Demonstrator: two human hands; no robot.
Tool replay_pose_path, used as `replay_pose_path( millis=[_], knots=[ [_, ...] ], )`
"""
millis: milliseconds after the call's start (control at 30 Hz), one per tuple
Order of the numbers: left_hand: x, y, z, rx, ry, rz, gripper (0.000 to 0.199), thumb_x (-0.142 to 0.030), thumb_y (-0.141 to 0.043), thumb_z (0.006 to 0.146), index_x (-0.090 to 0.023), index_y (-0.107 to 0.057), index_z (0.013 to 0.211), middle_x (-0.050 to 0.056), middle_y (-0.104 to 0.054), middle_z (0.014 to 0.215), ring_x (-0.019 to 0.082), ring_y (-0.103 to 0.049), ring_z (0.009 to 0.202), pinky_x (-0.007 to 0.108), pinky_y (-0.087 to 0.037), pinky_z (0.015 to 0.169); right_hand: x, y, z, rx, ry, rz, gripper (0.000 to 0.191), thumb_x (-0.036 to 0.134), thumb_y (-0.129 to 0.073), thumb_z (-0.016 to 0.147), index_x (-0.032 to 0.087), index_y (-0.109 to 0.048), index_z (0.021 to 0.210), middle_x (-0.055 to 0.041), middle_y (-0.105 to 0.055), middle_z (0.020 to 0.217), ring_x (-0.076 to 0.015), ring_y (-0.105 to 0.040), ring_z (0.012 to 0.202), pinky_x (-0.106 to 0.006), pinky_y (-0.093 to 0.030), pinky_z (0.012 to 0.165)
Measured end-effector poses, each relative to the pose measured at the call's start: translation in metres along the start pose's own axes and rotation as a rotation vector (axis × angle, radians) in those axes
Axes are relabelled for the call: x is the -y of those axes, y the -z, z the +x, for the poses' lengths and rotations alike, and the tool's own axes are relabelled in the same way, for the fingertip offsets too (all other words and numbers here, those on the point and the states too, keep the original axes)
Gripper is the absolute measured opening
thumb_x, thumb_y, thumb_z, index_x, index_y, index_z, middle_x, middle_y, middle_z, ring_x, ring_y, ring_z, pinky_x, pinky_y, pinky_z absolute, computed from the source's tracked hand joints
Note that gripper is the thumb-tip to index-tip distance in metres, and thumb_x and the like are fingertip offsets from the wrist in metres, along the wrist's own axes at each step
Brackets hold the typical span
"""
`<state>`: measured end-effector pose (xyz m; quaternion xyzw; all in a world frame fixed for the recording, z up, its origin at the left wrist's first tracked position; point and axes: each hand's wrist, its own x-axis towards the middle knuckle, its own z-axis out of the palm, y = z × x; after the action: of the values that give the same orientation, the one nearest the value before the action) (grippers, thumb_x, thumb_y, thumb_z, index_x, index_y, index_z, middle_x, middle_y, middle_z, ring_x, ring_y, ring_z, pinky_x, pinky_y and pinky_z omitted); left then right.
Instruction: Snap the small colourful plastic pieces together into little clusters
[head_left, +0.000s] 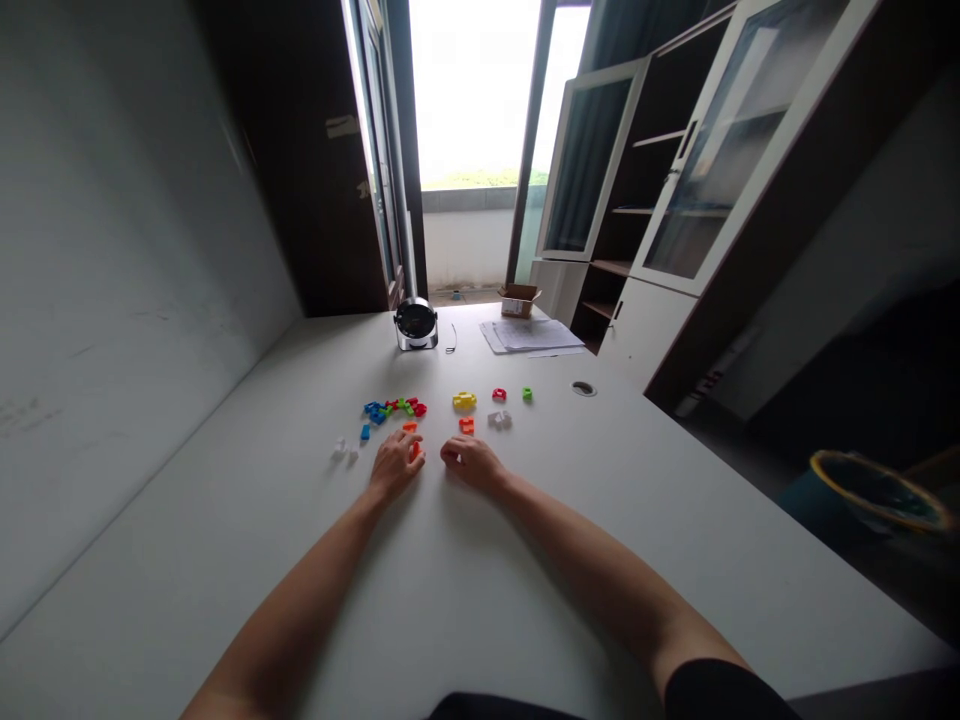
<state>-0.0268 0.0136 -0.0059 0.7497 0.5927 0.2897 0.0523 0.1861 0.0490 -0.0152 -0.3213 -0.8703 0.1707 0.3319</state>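
Left hand (394, 465) loosely open, fingertips by orange plastic piece (414, 450) (prob. light, stiff; pinch at edges); right hand (474, 464) apart, resting on table (450, 600), orange block (466, 425) just ahead.

Two hands (394, 465), one desk fan (416, 325), one cardboard box (519, 302), one paper stack (531, 335), two glass cabinet doors (750, 140).

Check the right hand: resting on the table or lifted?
Resting: the right hand lies on the white tabletop, fingers loosely curled, no gap visible beneath it.
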Motion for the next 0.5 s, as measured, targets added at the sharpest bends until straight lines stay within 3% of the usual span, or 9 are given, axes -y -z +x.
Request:
replay_pose_path(
  millis=[300,500],
  knots=[
    [-0.0005,0.0003,-0.0014,0.011,0.011,-0.111,0.017,-0.024,-0.054,0.088,-0.023,-0.068,0.098,0.005,-0.057,0.122,0.014,-0.062,0.079,0.029,-0.051,0.077,-0.0007,-0.0001,-0.0001,-0.013,0.012,0.006,0.013,0.011,-0.058,0.084,0.021,-0.067,0.083,0.0002,-0.065,0.077,-0.0121,-0.055,0.070,-0.022,-0.041,0.069],
    [0.0034,-0.0025,0.0012,0.008,-0.013,-0.176,0.029,-0.011,-0.045,0.086,-0.022,-0.070,0.096,0.005,-0.064,0.111,0.019,-0.062,0.099,0.030,-0.048,0.088,-0.0030,-0.0018,-0.0001,-0.014,0.013,-0.009,0.013,0.010,-0.058,0.085,0.020,-0.067,0.083,-0.0002,-0.065,0.076,-0.0120,-0.055,0.070,-0.022,-0.041,0.068]
  ],
)
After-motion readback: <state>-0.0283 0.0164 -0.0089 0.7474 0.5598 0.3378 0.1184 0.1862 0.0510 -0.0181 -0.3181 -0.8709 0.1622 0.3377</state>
